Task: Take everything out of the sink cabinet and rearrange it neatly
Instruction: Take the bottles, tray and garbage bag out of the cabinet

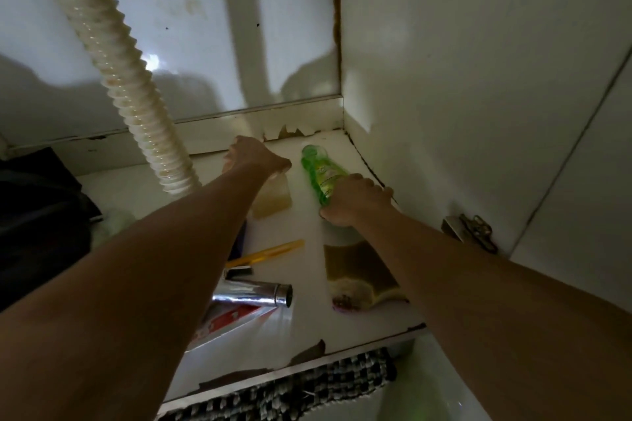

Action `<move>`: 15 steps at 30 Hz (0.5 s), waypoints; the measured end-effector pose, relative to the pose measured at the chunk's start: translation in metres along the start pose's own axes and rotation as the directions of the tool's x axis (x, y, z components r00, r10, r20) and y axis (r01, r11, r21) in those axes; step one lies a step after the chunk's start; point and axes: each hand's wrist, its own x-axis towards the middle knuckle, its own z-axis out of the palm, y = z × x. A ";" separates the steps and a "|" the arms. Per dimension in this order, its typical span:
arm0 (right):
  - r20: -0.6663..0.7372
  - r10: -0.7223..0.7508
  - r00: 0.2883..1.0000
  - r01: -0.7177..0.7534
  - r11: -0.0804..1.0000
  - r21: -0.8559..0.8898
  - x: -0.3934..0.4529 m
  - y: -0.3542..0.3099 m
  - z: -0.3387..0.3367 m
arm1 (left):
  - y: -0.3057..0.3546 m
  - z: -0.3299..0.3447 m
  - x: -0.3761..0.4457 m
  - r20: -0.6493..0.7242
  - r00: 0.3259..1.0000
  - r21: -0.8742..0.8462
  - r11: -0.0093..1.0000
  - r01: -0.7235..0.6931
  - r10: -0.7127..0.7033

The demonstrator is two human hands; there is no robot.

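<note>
Green bottle point(321, 171) lying on its side at the back right of the cabinet floor point(307, 222), gripped at its near end by the right hand point(355, 199). Left hand point(253, 155) closed over the top of a pale, yellowish container point(273, 199) just left of the bottle. Nearer the front: a yellow pen point(270, 251), a silver tube point(256, 295) above a red-and-white box point(225, 319), and a brown sponge point(359, 275) on the right. Ribbed drain hose point(119, 68) descends at left; a checked mat point(307, 386) lies below the cabinet edge.
</note>
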 end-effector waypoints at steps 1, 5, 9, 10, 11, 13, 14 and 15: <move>-0.024 0.006 1.000 -0.007 1.000 -0.005 -0.001 -0.001 0.001 | 0.000 0.001 -0.002 -0.017 1.000 -0.036 0.999 0.003 -0.003; -0.104 0.002 0.995 -0.006 0.999 -0.035 -0.003 -0.004 0.008 | -0.003 -0.001 -0.010 -0.012 1.000 -0.237 0.972 0.006 -0.009; -0.088 0.023 0.996 -0.020 0.999 0.042 -0.004 0.000 0.006 | 0.002 -0.018 -0.042 -0.061 0.998 -0.359 0.933 -0.038 0.017; -0.084 0.044 0.996 -0.034 0.993 0.112 -0.005 -0.001 0.006 | 0.002 -0.025 -0.050 -0.066 0.997 -0.418 0.907 -0.052 0.026; -0.072 0.084 0.994 -0.066 0.973 0.222 -0.009 -0.002 0.003 | 0.001 -0.031 -0.058 -0.059 0.998 -0.500 0.864 -0.062 0.038; -0.019 0.154 0.988 -0.125 0.863 0.490 -0.018 -0.008 -0.006 | -0.007 -0.043 -0.073 -0.018 0.999 -0.670 0.741 -0.047 0.047; -0.005 0.166 0.986 -0.131 0.795 0.593 -0.023 -0.011 -0.013 | -0.013 -0.049 -0.082 -0.001 0.999 -0.730 0.683 -0.033 0.047; 0.000 0.172 0.985 -0.128 0.732 0.669 -0.029 -0.013 -0.019 | -0.018 -0.054 -0.092 0.024 0.999 -0.787 0.617 -0.009 0.046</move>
